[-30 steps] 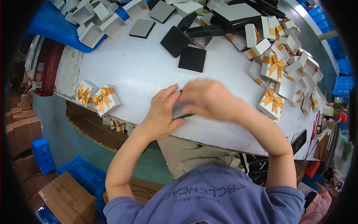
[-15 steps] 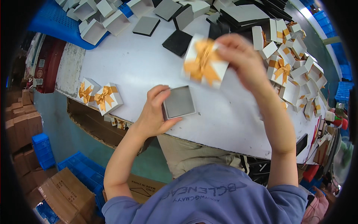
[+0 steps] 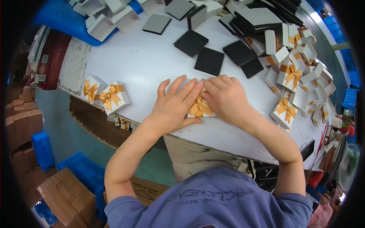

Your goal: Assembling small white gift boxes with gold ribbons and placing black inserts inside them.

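A small white gift box (image 3: 205, 114) with a gold ribbon bow (image 3: 200, 106) sits on the table in front of me, its lid over the base. My left hand (image 3: 173, 102) wraps its left side, thumb along the near edge and fingers at the top. From the right, my right hand (image 3: 228, 97) presses its bent fingers on the lid and bow. Both hands hide much of the box. Just beyond my fingers lies a black square pad (image 3: 209, 61), with another black pad (image 3: 191, 43) farther off.
Two bowed gift boxes (image 3: 114, 98) stand at the left table edge. White lids with gold ribbons (image 3: 291, 76) are heaped at the right. A blue basket (image 3: 64, 23) with white box bases is at the far left, and grey-topped black pads (image 3: 258, 17) are stacked at the back.
My right hand has brought the bowed lid down and left onto the grey-lined base that my left hand was holding. Both hands now meet over the box.
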Demonstrator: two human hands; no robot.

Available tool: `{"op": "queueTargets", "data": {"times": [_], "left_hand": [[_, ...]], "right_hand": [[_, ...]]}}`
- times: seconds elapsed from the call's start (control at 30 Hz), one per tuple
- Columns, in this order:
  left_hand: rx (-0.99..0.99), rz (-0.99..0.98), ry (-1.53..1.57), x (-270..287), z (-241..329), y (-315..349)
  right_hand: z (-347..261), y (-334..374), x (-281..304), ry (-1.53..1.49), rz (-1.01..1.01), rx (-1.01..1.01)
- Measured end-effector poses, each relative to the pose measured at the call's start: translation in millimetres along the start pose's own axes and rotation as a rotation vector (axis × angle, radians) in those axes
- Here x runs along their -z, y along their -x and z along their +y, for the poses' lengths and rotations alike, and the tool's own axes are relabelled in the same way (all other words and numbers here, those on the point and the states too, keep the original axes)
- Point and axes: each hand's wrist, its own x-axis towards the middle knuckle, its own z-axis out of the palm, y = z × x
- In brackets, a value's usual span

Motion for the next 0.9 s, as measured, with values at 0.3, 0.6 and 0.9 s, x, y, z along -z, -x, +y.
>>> {"op": "queueTargets", "data": {"times": [0.3,0.6,0.9], "left_hand": [[0.519,0.069,-0.277,85,-104,28],[0.494,0.381,-0.695,84,-214,-23],[0.102,0.17,0.489,-25,-4,9]], "right_hand": [[47,-36,4,0.155,0.245,-0.063],[24,33,-9,0.146,0.227,0.277],[-1,30,26,0.056,0.474,0.419]]}}
